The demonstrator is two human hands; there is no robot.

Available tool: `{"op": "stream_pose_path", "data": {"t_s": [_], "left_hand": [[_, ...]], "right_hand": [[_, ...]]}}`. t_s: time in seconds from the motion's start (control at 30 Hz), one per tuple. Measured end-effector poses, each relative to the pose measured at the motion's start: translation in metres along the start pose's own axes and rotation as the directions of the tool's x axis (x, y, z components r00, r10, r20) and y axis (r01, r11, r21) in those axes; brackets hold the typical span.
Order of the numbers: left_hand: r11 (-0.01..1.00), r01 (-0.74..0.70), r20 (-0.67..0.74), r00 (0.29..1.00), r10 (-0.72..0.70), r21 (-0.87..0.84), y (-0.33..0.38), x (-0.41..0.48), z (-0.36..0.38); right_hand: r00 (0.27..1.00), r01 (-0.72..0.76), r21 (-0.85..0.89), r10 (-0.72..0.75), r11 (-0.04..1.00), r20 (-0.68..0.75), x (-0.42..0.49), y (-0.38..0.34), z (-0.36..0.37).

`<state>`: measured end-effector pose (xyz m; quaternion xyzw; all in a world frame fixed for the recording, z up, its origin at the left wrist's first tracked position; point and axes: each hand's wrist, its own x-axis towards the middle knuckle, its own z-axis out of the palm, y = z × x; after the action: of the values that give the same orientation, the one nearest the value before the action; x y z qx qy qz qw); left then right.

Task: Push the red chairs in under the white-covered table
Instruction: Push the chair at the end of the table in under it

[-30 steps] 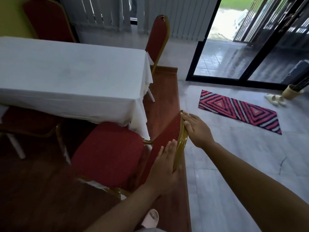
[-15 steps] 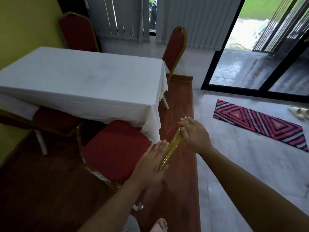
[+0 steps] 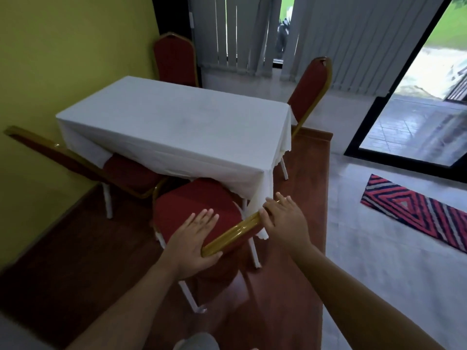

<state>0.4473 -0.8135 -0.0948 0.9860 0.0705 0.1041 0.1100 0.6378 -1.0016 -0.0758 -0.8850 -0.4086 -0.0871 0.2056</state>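
Hands rest on the gold-framed top rail (image 3: 235,233) of a red padded chair (image 3: 194,213): left hand (image 3: 192,241) flat, fingers spread; right hand (image 3: 285,221) curled over it. White-covered table (image 3: 177,127) lies straight ahead, seat front just under its cloth edge.

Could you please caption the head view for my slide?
Both hands, left and right, press the chair toward the table.

The floor (image 3: 353,236) is pale grey tile, with a reddish-brown wood-look mat (image 3: 303,173) laid over it. On that mat stands the rectangular table draped in a white cloth (image 3: 177,127), ringed by four red padded chairs with gold metal frames (image 3: 192,210). Right of the table, on bare tile, lies a red, black and grey zigzag rug (image 3: 417,210).
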Motion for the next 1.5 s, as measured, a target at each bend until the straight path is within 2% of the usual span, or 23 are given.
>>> {"op": "stream_pose_path", "data": {"t_s": [0.1, 0.2, 0.3, 0.5, 0.6, 0.67, 0.8, 0.93, 1.07, 1.2, 1.3, 1.5], "left_hand": [[0.999, 0.047, -0.034, 0.998, -0.047, -0.008, 0.000, -0.009, 0.001], [0.984, 0.144, -0.125, 0.980, -0.156, -0.103, 0.021, -0.013, 0.011], [0.973, 0.202, -0.166, 0.962, -0.218, -0.110, 0.025, -0.008, 0.015], [0.972, 0.199, -0.172, 0.960, -0.219, -0.128, 0.017, -0.019, 0.016], [0.981, 0.179, -0.179, 0.965, -0.190, -0.076, -0.004, -0.028, 0.008], [0.983, 0.180, -0.141, 0.973, -0.181, -0.020, -0.022, -0.036, 0.001], [0.977, 0.194, -0.001, 0.981, -0.194, 0.088, -0.064, -0.049, -0.017], [0.960, 0.243, 0.030, 0.968, -0.249, 0.138, -0.093, -0.050, -0.034], [0.975, 0.217, -0.064, 0.975, -0.214, 0.046, -0.081, -0.050, -0.032], [0.961, 0.271, -0.176, 0.944, -0.278, -0.060, -0.065, -0.039, -0.022], [0.965, 0.254, -0.164, 0.951, -0.263, -0.071, -0.075, -0.039, -0.021], [0.971, 0.231, -0.149, 0.960, -0.237, -0.057, -0.100, -0.036, -0.026]], "right_hand": [[0.988, -0.013, 0.040, 0.006, 0.999, 0.155, 0.019, -0.005, -0.003], [0.962, 0.038, 0.090, -0.061, 0.995, 0.267, 0.032, -0.004, 0.000], [0.974, 0.020, 0.138, -0.051, 0.990, 0.221, 0.026, -0.007, 0.004], [0.983, 0.017, 0.139, -0.041, 0.990, 0.178, 0.014, -0.010, 0.007], [0.989, 0.028, 0.138, -0.048, 0.990, 0.141, 0.003, -0.026, 0.008], [0.990, 0.050, 0.168, -0.071, 0.985, 0.125, -0.005, -0.041, 0.010], [0.971, 0.108, 0.184, -0.143, 0.977, 0.189, -0.010, -0.074, 0.020], [0.953, 0.164, 0.182, -0.203, 0.970, 0.225, 0.000, -0.095, 0.034], [0.939, 0.198, 0.221, -0.250, 0.955, 0.238, 0.008, -0.089, 0.039], [0.968, 0.132, 0.210, -0.171, 0.969, 0.182, 0.011, -0.087, 0.044], [0.984, 0.101, 0.212, -0.129, 0.972, 0.122, 0.008, -0.092, 0.050], [0.991, 0.065, 0.206, -0.088, 0.976, 0.104, 0.015, -0.109, 0.063]]}}
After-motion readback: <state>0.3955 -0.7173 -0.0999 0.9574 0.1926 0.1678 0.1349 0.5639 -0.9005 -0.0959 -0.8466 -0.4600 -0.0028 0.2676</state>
